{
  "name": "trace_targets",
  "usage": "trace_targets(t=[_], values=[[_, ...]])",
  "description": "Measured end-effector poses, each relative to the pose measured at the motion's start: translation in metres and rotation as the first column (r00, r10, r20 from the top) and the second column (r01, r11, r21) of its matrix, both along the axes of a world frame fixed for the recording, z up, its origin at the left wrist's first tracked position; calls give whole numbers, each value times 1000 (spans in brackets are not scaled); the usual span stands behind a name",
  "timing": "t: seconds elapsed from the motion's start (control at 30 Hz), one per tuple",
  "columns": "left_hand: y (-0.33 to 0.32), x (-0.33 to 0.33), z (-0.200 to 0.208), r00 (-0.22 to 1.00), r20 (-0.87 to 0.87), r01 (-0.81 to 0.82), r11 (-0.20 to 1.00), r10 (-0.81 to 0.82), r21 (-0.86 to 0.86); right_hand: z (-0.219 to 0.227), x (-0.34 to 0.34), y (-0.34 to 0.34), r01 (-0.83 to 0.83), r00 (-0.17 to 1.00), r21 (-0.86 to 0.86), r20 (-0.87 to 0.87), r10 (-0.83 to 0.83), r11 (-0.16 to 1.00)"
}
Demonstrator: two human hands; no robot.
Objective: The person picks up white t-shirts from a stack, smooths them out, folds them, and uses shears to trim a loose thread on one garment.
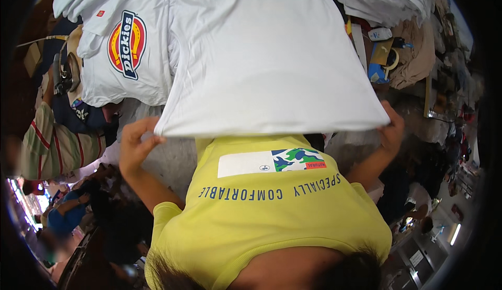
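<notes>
A plain white T-shirt (272, 65) stretches out in front of me, its bottom hem toward my body. My left hand (137, 142) pinches the hem's left corner between thumb and fingers. At the opposite corner, my right hand (393, 129) grips the same hem, with some of its fingers behind the cloth. Between the two hands the hem is pulled nearly straight. The shirt's upper end runs out of the top of the view.
Left of it lies a white T-shirt with a red, yellow and blue print (126, 44). White garments are piled (387, 0) at the upper right, near a tape roll (392, 60) and brown cloth (418, 49). A person in a striped top (63, 146) is at the left.
</notes>
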State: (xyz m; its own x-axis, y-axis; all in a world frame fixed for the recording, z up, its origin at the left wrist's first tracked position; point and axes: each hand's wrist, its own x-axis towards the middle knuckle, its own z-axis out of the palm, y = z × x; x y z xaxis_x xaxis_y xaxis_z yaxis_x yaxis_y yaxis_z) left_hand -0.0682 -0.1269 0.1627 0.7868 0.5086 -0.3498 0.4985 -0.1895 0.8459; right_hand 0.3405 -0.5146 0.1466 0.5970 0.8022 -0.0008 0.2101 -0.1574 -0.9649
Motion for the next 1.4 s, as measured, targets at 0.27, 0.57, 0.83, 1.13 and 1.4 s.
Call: trace_targets(t=[0.27, 0.57, 0.83, 1.13, 1.4], values=[[-3, -24, 77, 552, 574, 468, 794, -606, 389, 57, -2, -38, -339, 933, 757, 349, 94, 559], [33, 29, 82, 315, 718, 720, 650, -621, 246, 26, 28, 33, 133, 987, 711, -33, -155, 690], [145, 156, -48, 905, 227, -192, 821, 361, -537, -53, 116, 194, 60, 715, 143, -697, 57, 988], [78, 82, -137, 998, 66, -6, 990, 15, -137, -128, 52, 109, -212, 949, -346, -298, 107, 914], [36, 68, -124, 996, -49, 92, 886, -79, 455, -118, 30, 81, -289, 938, -553, 1, 347, 781]])
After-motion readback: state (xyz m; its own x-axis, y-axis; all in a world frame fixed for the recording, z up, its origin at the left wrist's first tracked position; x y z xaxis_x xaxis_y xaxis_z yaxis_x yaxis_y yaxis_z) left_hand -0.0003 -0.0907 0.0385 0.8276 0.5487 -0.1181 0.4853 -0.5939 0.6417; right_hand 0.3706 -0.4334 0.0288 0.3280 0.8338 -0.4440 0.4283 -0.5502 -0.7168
